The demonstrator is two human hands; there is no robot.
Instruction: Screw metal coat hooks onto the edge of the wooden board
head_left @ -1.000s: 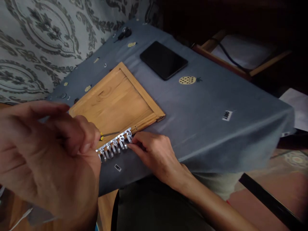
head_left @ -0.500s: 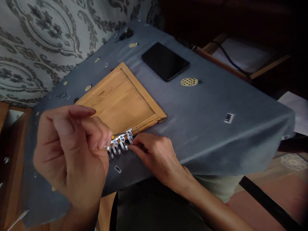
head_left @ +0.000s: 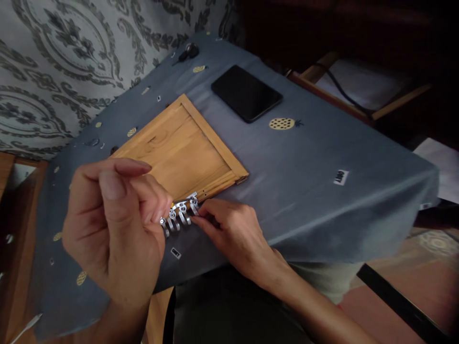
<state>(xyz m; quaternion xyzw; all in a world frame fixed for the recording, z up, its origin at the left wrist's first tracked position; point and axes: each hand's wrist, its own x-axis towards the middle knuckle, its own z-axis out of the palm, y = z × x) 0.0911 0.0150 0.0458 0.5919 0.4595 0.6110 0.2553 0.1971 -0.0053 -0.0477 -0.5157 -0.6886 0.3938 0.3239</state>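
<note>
A metal hook rack (head_left: 183, 209) with several silver hooks lies along the near edge of a framed wooden panel (head_left: 182, 148). My right hand (head_left: 233, 229) pinches the hook at the rack's right end between thumb and fingers. Over the rack's left part, my left hand (head_left: 122, 224) is closed around a screwdriver (head_left: 173, 205). Only a bit of yellow and a thin dark shaft show; the shaft reaches toward the right end hook's screw. My left fingers hide the handle and part of the rack. Small holes show in the panel edge right of the rack.
A black phone (head_left: 247, 93) rests on the blue tablecloth (head_left: 322, 143) beyond the panel. Keys (head_left: 189, 51) lie near the patterned curtain (head_left: 71, 57) at the back. An open drawer (head_left: 358, 91) with papers stands beyond the table's right edge.
My left hand has shifted slightly right and turned a little, with the screwdriver still in it. My right hand and the panel have stayed in place.
</note>
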